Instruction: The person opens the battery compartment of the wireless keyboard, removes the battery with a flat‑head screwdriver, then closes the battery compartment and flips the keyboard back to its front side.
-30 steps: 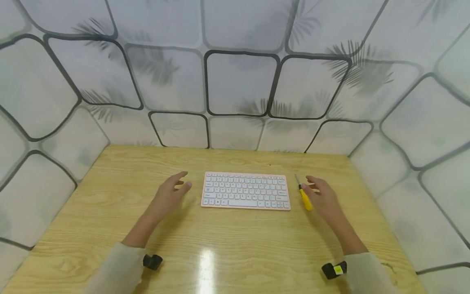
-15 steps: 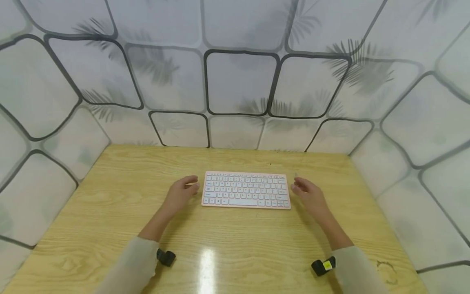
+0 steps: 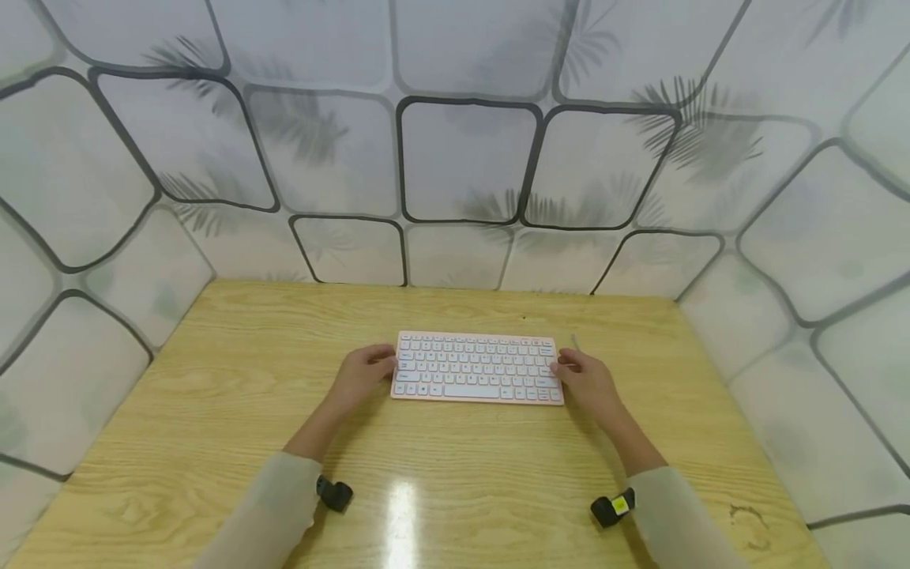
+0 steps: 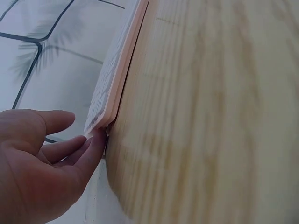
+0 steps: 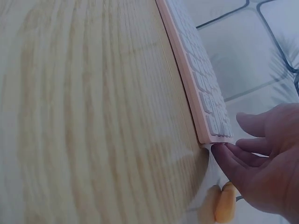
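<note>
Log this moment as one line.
left hand: touching left end of keyboard; right hand: at right end; screwdriver: near right hand

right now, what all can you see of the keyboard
The keyboard is slim and compact, with white keys in a pale pink, plastic-looking case. It lies keys up on the wooden table, space bar toward the person. The left hand touches its left end, the right hand its right end. Most key markings are too small to read.

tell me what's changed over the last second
The left hand moved right and the right hand moved left, reaching the ends of the keyboard, which their fingers now appear to touch; no firm grip shows. The keyboard and screwdriver stayed put.
</note>
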A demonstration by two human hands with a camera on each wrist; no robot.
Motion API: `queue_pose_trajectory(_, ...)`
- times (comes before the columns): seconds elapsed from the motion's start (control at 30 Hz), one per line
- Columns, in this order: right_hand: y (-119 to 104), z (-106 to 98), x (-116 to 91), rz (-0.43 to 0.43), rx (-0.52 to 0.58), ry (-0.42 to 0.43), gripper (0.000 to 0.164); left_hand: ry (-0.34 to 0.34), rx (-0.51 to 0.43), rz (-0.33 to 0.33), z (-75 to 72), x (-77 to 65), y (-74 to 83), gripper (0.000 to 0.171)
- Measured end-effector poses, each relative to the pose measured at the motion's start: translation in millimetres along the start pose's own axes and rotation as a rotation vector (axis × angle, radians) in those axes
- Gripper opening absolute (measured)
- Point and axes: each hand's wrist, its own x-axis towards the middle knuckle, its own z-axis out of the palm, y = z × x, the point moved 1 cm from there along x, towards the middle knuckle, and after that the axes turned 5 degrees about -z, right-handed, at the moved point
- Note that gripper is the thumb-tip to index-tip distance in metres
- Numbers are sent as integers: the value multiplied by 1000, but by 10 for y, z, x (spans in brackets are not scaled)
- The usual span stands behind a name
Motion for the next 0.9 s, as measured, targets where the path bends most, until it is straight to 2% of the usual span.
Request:
queue_pose_trajectory(0.23, 110, 37, 63, -39, -14, -12, 46, 15, 14, -9, 60, 10, 25, 40)
queue_pose_trajectory(0.43, 93, 40, 18, -39, -54, -18, 46, 12, 54, 19, 69, -36, 22, 39)
queue_pose_trajectory(0.9, 81, 32, -103, -44, -42, -30, 45, -3, 101, 45, 35, -177, -16, 40)
